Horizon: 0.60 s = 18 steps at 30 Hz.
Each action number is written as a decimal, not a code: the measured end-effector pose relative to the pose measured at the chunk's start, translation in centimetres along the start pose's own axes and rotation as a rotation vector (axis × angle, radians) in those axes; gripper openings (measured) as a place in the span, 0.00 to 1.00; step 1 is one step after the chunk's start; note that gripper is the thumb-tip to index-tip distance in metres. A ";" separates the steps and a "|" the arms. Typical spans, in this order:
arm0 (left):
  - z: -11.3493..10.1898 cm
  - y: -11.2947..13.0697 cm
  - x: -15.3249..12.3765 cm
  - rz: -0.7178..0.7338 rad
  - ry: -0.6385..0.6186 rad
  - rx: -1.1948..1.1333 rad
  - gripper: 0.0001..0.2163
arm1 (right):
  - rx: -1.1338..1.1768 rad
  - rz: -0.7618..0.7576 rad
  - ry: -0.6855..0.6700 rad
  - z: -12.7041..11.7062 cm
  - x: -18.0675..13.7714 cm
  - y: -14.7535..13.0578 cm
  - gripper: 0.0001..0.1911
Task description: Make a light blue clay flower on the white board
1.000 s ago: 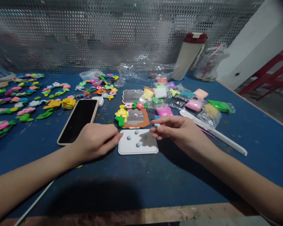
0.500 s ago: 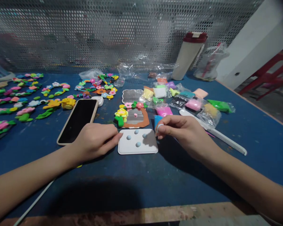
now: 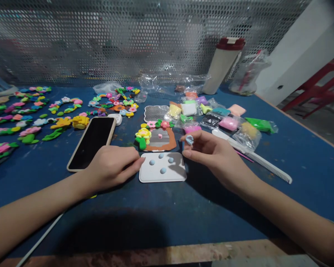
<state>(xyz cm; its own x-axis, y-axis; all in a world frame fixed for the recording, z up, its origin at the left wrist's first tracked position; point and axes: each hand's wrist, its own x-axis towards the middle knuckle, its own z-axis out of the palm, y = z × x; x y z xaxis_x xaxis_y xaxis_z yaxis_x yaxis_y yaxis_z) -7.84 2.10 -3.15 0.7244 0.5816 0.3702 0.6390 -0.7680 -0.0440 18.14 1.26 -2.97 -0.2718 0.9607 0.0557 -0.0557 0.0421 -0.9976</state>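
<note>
The right hand [image 3: 215, 157] pinched a small pale blue clay ring [image 3: 189, 139] between thumb and fingers, held up as if for viewing, above a white plastic board [image 3: 149, 175] bearing four pale blue clay balls [image 3: 163, 170]; the empty, loosely curled left hand [image 3: 113, 171] rested at its edge, seemingly steadying it.

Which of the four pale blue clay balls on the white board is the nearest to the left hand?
The leftmost pale blue clay ball on the white board: it sits closest to the left hand, while the other three lie further right.
</note>
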 end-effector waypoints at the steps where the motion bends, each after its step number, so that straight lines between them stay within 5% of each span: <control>1: 0.0 0.0 0.0 0.000 -0.001 0.001 0.17 | -0.037 -0.009 0.002 0.0 0.0 -0.1 0.06; 12: 0.0 0.0 -0.1 0.011 0.011 -0.009 0.16 | -0.183 -0.028 0.036 -0.2 -0.2 -0.5 0.12; 14: 0.0 0.0 -0.1 0.012 0.011 -0.012 0.16 | -0.134 -0.009 0.005 -0.3 -0.2 -0.5 0.05; 16: 0.0 0.0 -0.1 0.008 0.010 -0.017 0.16 | -0.064 0.005 -0.030 -0.3 -0.1 -0.4 0.13; 18: 0.0 0.0 0.0 0.005 0.010 -0.020 0.16 | -0.029 -0.011 -0.031 -0.3 -0.1 -0.3 0.10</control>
<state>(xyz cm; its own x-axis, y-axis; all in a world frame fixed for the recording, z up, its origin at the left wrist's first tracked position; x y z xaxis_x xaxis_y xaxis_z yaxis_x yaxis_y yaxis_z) -7.84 2.08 -3.19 0.7247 0.5750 0.3797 0.6301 -0.7760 -0.0276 18.42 1.23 -2.70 -0.3007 0.9513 0.0673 -0.0311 0.0608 -0.9977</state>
